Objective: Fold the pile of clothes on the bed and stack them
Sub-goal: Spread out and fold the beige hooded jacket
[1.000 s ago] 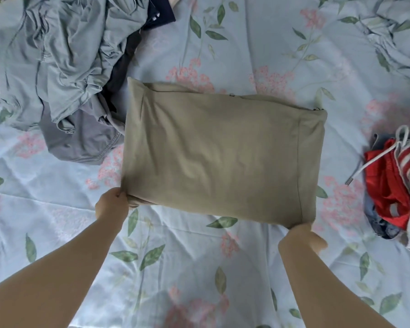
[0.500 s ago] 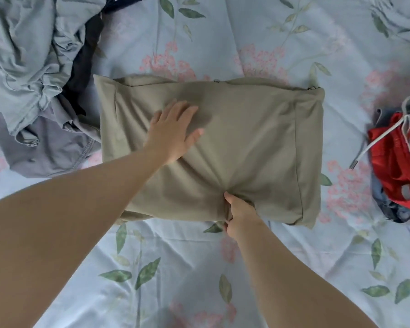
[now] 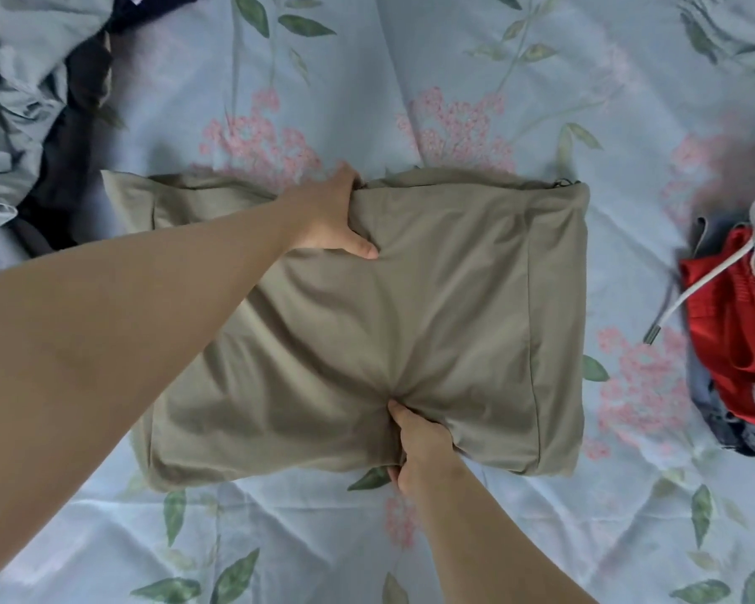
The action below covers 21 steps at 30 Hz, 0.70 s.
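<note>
At mid-garment, left hand grips the far edge of the khaki garment, right hand pinches the near edge; lift both evenly to fold square.

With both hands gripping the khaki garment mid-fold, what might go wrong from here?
1. The left hand and right hand pinch only the middle of the khaki garment, so its loose ends may sag and fold crooked.
2. Swinging it right could disturb the red shorts.
</note>
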Available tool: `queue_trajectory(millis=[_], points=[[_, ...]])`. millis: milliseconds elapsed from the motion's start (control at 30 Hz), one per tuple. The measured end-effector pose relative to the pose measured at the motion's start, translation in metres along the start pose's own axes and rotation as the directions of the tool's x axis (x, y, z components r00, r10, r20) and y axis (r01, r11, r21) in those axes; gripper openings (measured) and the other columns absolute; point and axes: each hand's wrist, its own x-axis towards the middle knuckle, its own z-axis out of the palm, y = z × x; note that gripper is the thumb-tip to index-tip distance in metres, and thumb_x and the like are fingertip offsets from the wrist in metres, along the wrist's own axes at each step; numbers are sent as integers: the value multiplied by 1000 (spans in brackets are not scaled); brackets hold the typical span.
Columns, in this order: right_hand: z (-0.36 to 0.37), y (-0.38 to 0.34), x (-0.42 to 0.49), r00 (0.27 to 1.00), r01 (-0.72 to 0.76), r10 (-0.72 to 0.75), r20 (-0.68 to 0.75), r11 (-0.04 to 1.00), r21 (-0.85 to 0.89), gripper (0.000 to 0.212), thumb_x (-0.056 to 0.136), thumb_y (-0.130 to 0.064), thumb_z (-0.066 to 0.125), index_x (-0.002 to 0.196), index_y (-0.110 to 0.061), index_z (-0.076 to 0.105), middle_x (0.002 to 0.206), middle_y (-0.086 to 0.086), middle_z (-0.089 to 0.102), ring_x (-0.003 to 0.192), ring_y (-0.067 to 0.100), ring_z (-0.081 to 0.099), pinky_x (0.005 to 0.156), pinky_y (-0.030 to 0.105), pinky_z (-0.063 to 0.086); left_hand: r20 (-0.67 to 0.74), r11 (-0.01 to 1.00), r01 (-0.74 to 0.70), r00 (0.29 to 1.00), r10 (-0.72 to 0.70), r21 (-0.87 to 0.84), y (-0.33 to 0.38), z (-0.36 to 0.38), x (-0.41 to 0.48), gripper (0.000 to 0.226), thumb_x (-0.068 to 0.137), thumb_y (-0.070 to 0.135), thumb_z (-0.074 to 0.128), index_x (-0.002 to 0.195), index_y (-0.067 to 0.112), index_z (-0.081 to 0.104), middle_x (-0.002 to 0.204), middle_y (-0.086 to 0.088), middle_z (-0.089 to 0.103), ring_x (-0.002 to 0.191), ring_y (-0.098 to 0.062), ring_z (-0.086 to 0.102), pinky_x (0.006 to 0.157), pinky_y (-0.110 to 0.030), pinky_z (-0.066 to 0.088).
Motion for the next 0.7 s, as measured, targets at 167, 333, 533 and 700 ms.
queue_trajectory(millis=[167,333,533,700], points=[[-2,3,-2,996,91,-90,-11,995,36,58,79,-14,75,130,-5,50,129,9,58,117,27,54,105,42,42,149,999,48,988,-46,-6,7,-2,-5,71,69,52,76,125,15,55,117,-4,62,99,-23,55,84,-31,41],[-9,22,-17,966,253,-256,41,965,75,65,73,-18,81,129,-13,49,124,-2,59,115,18,55,107,36,40,230,969,126,970,-77,-210,6,-7,-17,55,72,42,77,119,19,61,113,1,64,99,-22,58,90,-32,42],[-26,28,-32,954,155,-153,257,988,11,32,74,-9,78,103,-14,64,103,-3,70,96,14,64,87,25,53,252,783,264,957,-141,-564,-5,-6,-56,40,75,27,77,112,21,63,96,6,71,88,-14,67,80,-28,51],[-51,6,-52,887,61,-173,429,963,261,43,75,-8,70,116,-13,61,112,3,70,104,21,64,96,37,49,230,553,267,963,-138,-789,-5,-27,-104,23,81,20,69,104,20,65,85,8,74,76,-8,71,61,-21,54]])
